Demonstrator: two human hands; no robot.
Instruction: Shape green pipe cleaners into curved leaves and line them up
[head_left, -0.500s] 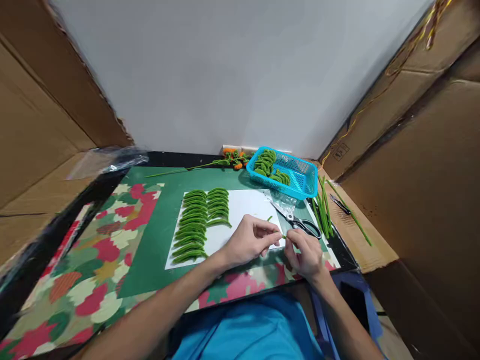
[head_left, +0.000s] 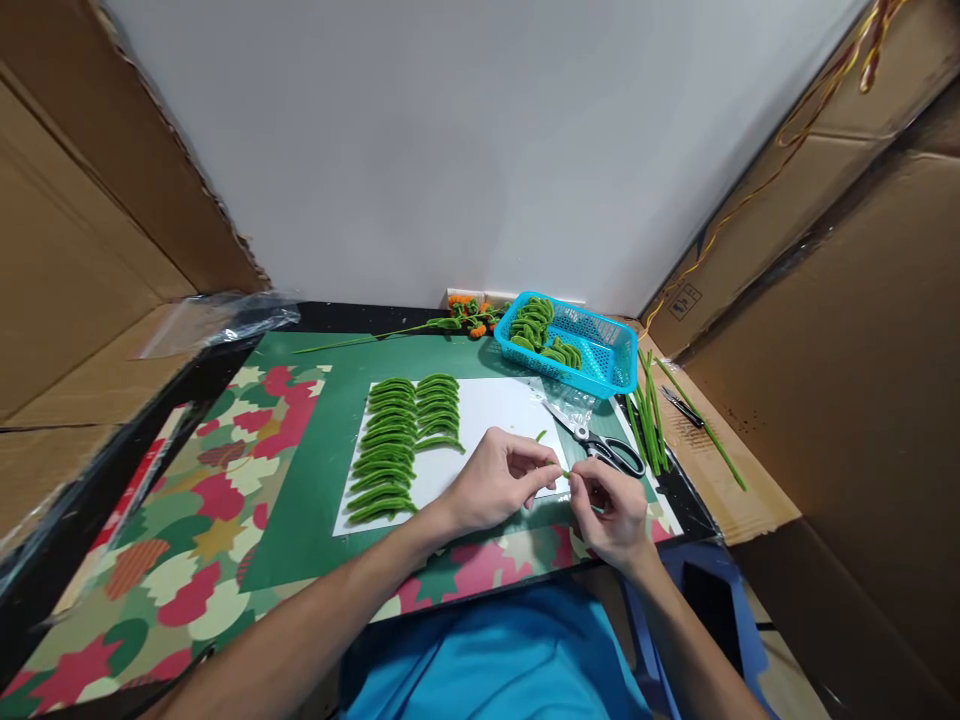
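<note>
- Clear plastic (head_left: 225,330) lies at the far left corner of the bench (head_left: 337,318), beside a cardboard wall (head_left: 75,180).
- A camouflage-patterned sheet (head_left: 217,510) and a green mat (head_left: 315,480) cover the surface.
- White paper (head_left: 495,405) on the mat bears two columns of fuzzy curved green strips (head_left: 386,440), the left one longer.
- A stem with orange flowers (head_left: 476,325) lies along the back, near the blue basket (head_left: 619,385), which holds more curved strips (head_left: 532,322).
- Black-handled scissors (head_left: 592,440) lie just beyond the right hand (head_left: 615,510), between it and the basket.
- Green stems (head_left: 649,420) and small dark-handled snips (head_left: 682,407) lie farther right.
- The left hand (head_left: 502,480) covers the paper's near right part; a short green scrap (head_left: 541,435) lies just past it.
- Thumb and forefinger of each hand are pinched together on a tiny green piece (head_left: 566,474), held above the paper's near right edge and mostly hidden.
- Since the earlier frame, the view has shifted slightly and the right hand's fingers look a little more curled; columns, scissors and basket keep their arrangement.
</note>
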